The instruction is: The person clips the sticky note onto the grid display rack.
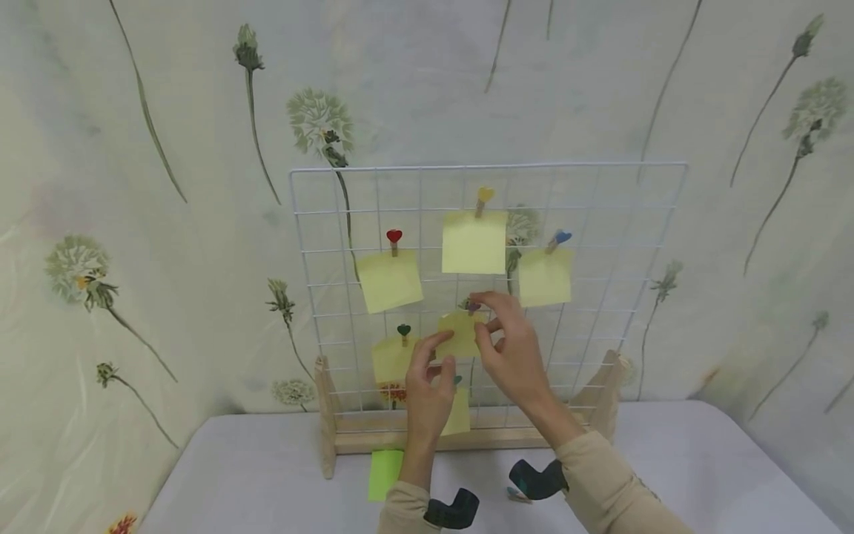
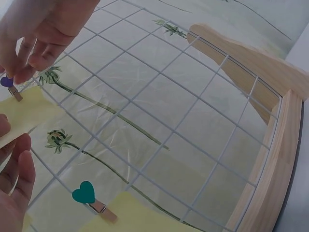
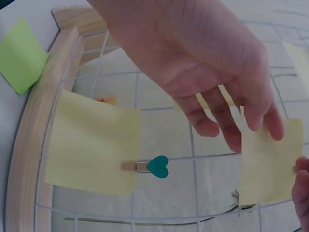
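Note:
At the middle of a white wire grid, my left hand pinches the left edge of a yellow sticky note. My right hand holds a small wooden clothespin with a purple heart at that note's top edge. In the left wrist view the clothespin's tip overlaps the paper; whether it also grips the wire is hard to tell. Below, a yellow note hangs by a teal-heart clothespin, partly behind my left hand in the head view. Another note hangs from a green-heart clothespin.
Higher on the grid hang yellow notes under red, yellow and blue heart clothespins. A wooden stand bears the grid. On the white table lie a bright green note pad and a blue-tipped clothespin.

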A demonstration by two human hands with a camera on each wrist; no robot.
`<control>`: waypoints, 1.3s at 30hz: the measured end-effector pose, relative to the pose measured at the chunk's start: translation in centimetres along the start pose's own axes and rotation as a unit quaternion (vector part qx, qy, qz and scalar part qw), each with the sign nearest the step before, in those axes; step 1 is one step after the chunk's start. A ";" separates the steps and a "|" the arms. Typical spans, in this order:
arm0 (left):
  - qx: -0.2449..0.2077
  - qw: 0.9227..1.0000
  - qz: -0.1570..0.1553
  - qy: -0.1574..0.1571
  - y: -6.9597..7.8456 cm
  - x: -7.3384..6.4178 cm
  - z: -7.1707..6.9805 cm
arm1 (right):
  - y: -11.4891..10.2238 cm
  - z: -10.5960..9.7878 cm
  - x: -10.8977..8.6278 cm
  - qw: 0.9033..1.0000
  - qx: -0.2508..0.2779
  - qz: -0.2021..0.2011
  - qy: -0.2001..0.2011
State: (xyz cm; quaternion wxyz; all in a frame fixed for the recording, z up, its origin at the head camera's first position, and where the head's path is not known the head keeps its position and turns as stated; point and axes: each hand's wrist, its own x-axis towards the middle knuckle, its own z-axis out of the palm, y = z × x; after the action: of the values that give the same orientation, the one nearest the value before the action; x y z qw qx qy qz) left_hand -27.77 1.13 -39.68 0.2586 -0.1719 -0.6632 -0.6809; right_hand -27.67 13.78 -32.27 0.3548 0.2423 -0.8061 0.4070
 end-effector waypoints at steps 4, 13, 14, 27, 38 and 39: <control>0.006 1.000 0.007 -0.009 0.3 -0.2 -0.1 | -0.9 -0.4 -0.7 1.000 0.013 0.012 0.009; 0.025 0.999 -0.016 -0.028 -0.3 -0.5 -0.1 | 0.3 -1.1 -2.7 1.000 0.006 0.000 -0.026; 0.025 0.999 -0.017 -0.031 -0.6 -0.5 -0.2 | 0.0 -1.3 -3.2 0.999 0.010 0.000 -0.036; 0.057 0.989 -0.062 -0.123 -1.3 -0.9 -0.6 | 5.3 -3.1 -15.6 0.950 0.191 0.207 -0.134; 0.063 0.986 -0.060 -0.146 -1.4 -0.4 -0.8 | 7.7 -4.1 -20.8 0.924 0.158 0.345 -0.044; 0.063 0.985 -0.062 -0.146 -1.5 -0.5 -0.9 | 7.7 -4.0 -21.0 0.918 0.141 0.370 -0.032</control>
State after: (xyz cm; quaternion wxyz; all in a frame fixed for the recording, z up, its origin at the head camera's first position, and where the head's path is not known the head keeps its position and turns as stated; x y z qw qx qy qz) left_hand -28.16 0.31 -41.19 0.1262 -0.2114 -0.7446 -0.6205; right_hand -18.16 23.52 -50.51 0.1148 -0.0127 -0.7832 0.6109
